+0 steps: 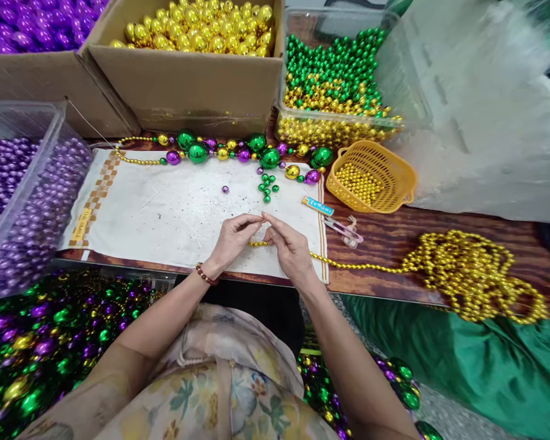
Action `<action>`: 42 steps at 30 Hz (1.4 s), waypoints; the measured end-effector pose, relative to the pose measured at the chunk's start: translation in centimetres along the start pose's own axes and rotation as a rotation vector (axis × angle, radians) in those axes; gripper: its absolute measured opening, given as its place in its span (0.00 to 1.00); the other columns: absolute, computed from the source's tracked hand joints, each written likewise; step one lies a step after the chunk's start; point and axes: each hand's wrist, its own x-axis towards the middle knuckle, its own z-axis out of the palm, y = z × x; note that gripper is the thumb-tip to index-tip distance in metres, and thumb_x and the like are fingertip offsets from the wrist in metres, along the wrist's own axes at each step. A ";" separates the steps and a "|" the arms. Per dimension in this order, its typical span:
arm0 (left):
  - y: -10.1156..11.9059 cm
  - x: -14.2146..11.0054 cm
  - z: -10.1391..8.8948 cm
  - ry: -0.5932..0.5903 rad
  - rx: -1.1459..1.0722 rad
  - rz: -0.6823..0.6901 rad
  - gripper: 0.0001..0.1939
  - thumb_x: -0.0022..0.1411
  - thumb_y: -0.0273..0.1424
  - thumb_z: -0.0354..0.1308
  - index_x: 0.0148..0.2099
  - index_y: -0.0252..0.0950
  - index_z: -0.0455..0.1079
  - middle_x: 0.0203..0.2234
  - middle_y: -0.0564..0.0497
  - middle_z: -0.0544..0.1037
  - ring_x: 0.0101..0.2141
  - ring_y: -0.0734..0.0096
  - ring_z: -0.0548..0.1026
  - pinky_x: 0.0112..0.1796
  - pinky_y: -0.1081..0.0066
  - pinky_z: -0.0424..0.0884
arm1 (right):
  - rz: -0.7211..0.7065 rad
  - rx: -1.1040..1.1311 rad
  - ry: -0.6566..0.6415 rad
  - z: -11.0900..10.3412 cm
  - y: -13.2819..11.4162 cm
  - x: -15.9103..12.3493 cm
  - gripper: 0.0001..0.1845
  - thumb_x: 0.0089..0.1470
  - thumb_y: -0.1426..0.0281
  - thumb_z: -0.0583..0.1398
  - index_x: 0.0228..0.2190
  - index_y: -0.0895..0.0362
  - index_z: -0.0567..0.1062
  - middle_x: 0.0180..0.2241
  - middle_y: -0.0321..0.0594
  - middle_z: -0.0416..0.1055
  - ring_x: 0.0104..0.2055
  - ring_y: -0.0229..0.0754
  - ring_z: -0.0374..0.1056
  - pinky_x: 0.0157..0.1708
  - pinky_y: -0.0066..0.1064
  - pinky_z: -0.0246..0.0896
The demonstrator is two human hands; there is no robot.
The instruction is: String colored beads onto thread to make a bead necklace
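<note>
My left hand [233, 242] and my right hand [289, 245] meet over the white cloth [132, 205], fingertips pinched close together. What lies right at the fingertips is too small to make out. A gold bead strand [357, 266] runs between both palms and out past my right hand to a heap of gold bead strands [462, 275]. Just beyond my fingers lies a small cluster of green beads [267, 187], with a single purple bead [225, 189] left of it. A necklace of green, gold and purple beads [223, 153] stretches along the cloth's far edge.
Pink-handled thread snips [346, 232] and a blue-labelled strip [318, 206] lie right of my hands. Behind are a yellow basket [394, 177], a clear bin [348, 113] and a cardboard box [187, 91] of gold beads. A purple-bead bin [50, 201] stands left.
</note>
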 end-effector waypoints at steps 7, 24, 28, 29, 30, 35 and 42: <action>0.7 0.3 0.4 0.033 0.241 0.111 0.05 0.57 0.28 0.61 0.31 0.35 0.77 0.25 0.54 0.73 0.27 0.75 0.67 0.33 0.72 0.63 | -0.240 -0.614 -0.158 -0.6 0.6 0.3 0.28 0.64 0.77 0.48 0.64 0.56 0.65 0.43 0.47 0.78 0.44 0.46 0.74 0.45 0.38 0.71; 1.2 0.6 0.5 0.019 0.018 -0.040 0.08 0.56 0.33 0.60 0.29 0.33 0.73 0.19 0.57 0.66 0.22 0.79 0.59 0.27 0.74 0.58 | -0.209 -0.400 -0.056 -1.0 -0.5 2.9 0.09 0.65 0.71 0.54 0.39 0.55 0.75 0.52 0.48 0.73 0.55 0.48 0.68 0.55 0.42 0.63; 1.5 -0.1 0.8 0.024 0.082 -0.013 0.11 0.57 0.35 0.62 0.27 0.33 0.72 0.19 0.57 0.66 0.22 0.79 0.59 0.26 0.74 0.56 | 0.018 0.077 0.119 0.3 -0.1 2.5 0.08 0.58 0.62 0.63 0.33 0.54 0.77 0.43 0.43 0.75 0.49 0.47 0.71 0.52 0.42 0.64; 1.5 -0.2 0.9 0.032 0.067 -0.021 0.11 0.57 0.35 0.62 0.27 0.33 0.71 0.19 0.57 0.66 0.22 0.80 0.59 0.25 0.74 0.56 | 0.050 0.135 0.168 0.8 -0.1 2.4 0.08 0.57 0.62 0.64 0.31 0.54 0.77 0.42 0.42 0.74 0.49 0.47 0.70 0.52 0.42 0.64; 1.4 -0.2 1.0 0.044 0.039 -0.036 0.12 0.57 0.36 0.62 0.26 0.33 0.71 0.18 0.57 0.65 0.22 0.80 0.59 0.25 0.74 0.55 | 0.064 0.162 0.216 1.2 -0.2 2.3 0.08 0.56 0.63 0.64 0.30 0.55 0.76 0.42 0.42 0.73 0.49 0.47 0.69 0.52 0.41 0.63; 1.0 -0.2 1.4 0.086 -0.177 -0.119 0.13 0.57 0.39 0.63 0.29 0.33 0.71 0.18 0.58 0.63 0.19 0.82 0.55 0.22 0.75 0.50 | 0.109 0.274 0.360 3.0 -0.5 1.9 0.10 0.57 0.62 0.63 0.30 0.55 0.73 0.40 0.40 0.69 0.49 0.44 0.66 0.56 0.40 0.58; 1.4 -0.5 0.6 -0.051 -0.081 -0.083 0.19 0.57 0.46 0.66 0.31 0.33 0.74 0.15 0.60 0.57 0.19 0.81 0.51 0.22 0.73 0.48 | 0.219 0.963 0.372 1.1 -1.4 3.6 0.13 0.52 0.68 0.67 0.27 0.54 0.67 0.27 0.30 0.64 0.35 0.36 0.67 0.52 0.38 0.66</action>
